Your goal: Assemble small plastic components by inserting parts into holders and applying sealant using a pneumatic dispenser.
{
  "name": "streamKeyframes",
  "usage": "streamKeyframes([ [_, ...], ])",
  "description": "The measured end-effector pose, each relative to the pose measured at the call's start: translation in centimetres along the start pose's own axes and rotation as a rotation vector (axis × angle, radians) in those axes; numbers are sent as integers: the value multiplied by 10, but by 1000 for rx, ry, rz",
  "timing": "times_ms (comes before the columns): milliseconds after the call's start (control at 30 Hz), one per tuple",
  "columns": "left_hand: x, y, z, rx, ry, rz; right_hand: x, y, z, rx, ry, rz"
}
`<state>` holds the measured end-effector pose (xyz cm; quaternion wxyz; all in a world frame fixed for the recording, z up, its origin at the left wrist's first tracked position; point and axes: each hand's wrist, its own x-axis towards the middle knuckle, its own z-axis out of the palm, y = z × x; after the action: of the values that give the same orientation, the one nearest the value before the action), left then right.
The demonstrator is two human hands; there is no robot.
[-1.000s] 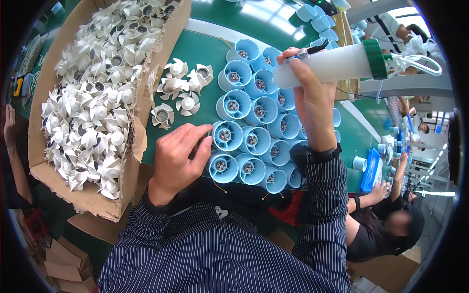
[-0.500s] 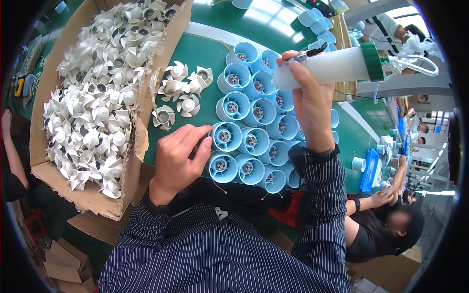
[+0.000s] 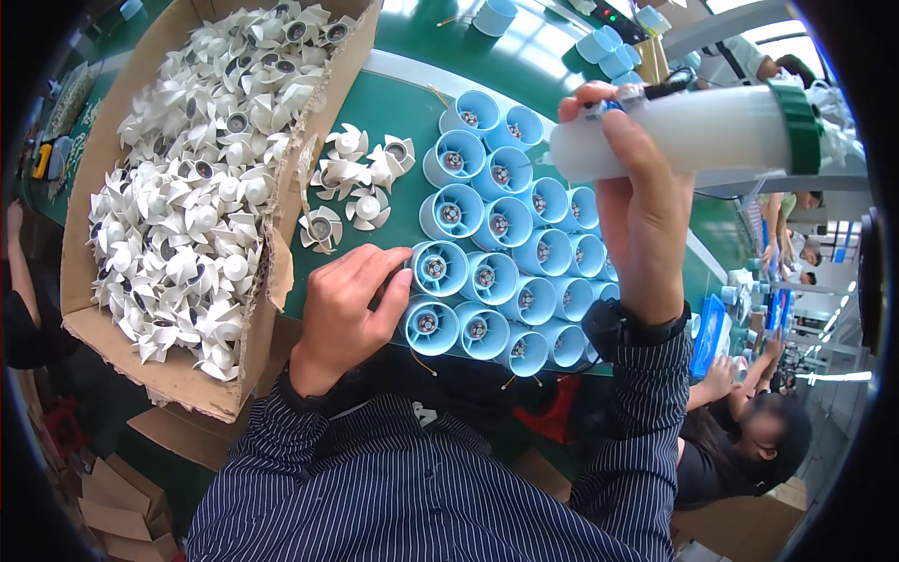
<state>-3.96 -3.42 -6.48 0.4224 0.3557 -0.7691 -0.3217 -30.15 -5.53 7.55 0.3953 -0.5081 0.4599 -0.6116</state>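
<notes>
My right hand [image 3: 641, 178] is wrapped round a white translucent dispensing syringe [image 3: 693, 131] with a green end cap. My thumb lies on a small fitting on its side. A thin nozzle points left, above a light blue cup [image 3: 503, 171] in the group; whether it touches is hard to tell. My left hand [image 3: 351, 309] is bent at the near left edge of the cups, thumb and forefinger slightly apart. Its fingertips are at the rim of another blue cup [image 3: 438, 269], with nothing visible between them. Each nearby cup has a small round motor part at its centre.
A torn cardboard box [image 3: 253, 375] full of white fan impellers stands on the left. Several loose impellers [image 3: 368, 208] lie on the green table [image 3: 389, 108] beside the cups. More blue cups [image 3: 609, 54] stand at the far side. A person [image 3: 749, 440] sits on the right near a blue tray [image 3: 707, 337].
My right hand and the syringe have moved to the right over the cups and look larger. My left hand stays by the same cup. The whole view has shifted slightly.
</notes>
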Motion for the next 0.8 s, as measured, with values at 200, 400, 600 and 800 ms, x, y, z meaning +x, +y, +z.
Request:
streamKeyframes([
  [200,0,2,0,-6,6,-7,20,38,15,-1,-118,-7],
  [400,0,3,-2,5,-8,-23,22,63,18,62,-112,47],
  [600,2,3,-2,11,-12,-30,25,70,17,62,-122,43],
  [800,2,1,0,20,-9,-23,24,76,16,72,-123,47],
])
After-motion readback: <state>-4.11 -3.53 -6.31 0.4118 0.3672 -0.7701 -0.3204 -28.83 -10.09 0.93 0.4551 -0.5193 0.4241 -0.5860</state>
